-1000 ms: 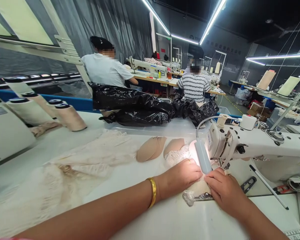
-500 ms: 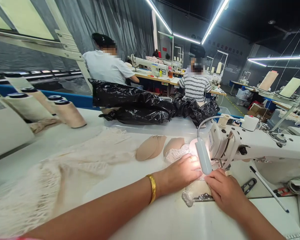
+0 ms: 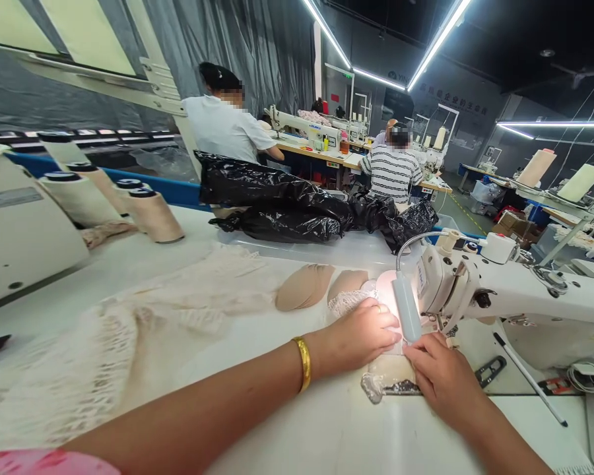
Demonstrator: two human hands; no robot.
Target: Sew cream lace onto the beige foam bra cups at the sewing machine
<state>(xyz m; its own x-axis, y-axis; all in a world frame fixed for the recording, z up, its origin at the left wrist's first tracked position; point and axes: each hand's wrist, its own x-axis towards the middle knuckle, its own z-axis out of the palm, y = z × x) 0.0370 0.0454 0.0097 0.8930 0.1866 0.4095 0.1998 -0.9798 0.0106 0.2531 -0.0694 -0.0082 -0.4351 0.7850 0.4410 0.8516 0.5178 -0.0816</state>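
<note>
"JUKI" marks the rear sewing machine (image 3: 304, 129) and the near sewing machine (image 3: 525, 280); the back wall (image 3: 468, 115) bears "YIN" beside Chinese characters, partly legible

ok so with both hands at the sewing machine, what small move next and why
Perhaps guide the pale fabric slightly toward the sewing machine head, keeping it flat: the left hand and right hand appear to have fingertips on it, close together beside the lit lamp, though the needle is hidden.
</note>
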